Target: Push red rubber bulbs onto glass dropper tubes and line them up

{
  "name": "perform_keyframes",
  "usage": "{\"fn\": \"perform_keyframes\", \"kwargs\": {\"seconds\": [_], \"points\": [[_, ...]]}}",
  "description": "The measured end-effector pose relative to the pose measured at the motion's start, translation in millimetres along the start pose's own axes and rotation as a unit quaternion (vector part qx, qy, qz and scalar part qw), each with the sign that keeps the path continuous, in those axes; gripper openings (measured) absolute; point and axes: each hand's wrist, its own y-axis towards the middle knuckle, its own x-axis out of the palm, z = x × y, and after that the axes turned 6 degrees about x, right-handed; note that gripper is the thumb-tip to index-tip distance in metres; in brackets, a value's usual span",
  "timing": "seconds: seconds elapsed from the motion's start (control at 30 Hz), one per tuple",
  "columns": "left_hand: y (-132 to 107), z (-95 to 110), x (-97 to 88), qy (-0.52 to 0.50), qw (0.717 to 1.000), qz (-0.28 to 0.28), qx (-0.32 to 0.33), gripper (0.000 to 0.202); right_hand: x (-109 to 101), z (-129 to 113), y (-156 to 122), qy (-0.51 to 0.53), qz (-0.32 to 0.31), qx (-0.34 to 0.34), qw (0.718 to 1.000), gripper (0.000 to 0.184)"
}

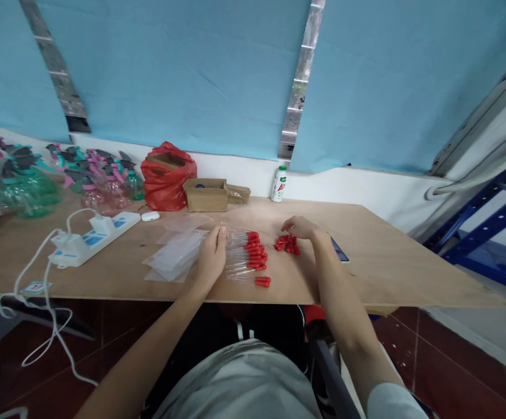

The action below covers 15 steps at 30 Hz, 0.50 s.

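Note:
My left hand is closed, thumb on top, at the right edge of a stack of clear plastic bags. What it grips is too thin and clear to make out. Just right of it lies a row of glass droppers, their red rubber bulbs pointing right. A smaller pair of droppers lies nearer the table's front edge. My right hand reaches down over a loose pile of red rubber bulbs. Its bent fingers look apart, with the fingertips close to the pile.
A white power strip with cables and a white case sit left. Behind are spray bottles, a red plastic bag, a cardboard box and a white bottle. A phone lies beside my right forearm.

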Motion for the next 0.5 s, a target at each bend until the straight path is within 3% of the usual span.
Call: {"fn": "perform_keyframes", "kwargs": {"seconds": [0.13,0.37,0.5], "points": [[-0.6,1.7,-2.1,0.072,0.996,-0.018,0.043,0.034,1.8,10.9,5.7,0.001,0.002,0.051,0.999,0.041],[-0.2,1.5,-1.3,0.097,0.994,-0.023,0.039,0.031,8.6,23.8,9.2,0.033,-0.06,0.13,0.989,0.017],[0.2,-2.3,-0.6,0.102,0.994,-0.033,0.034,0.032,10.9,23.1,9.5,0.049,-0.065,0.148,0.986,0.01]]}}
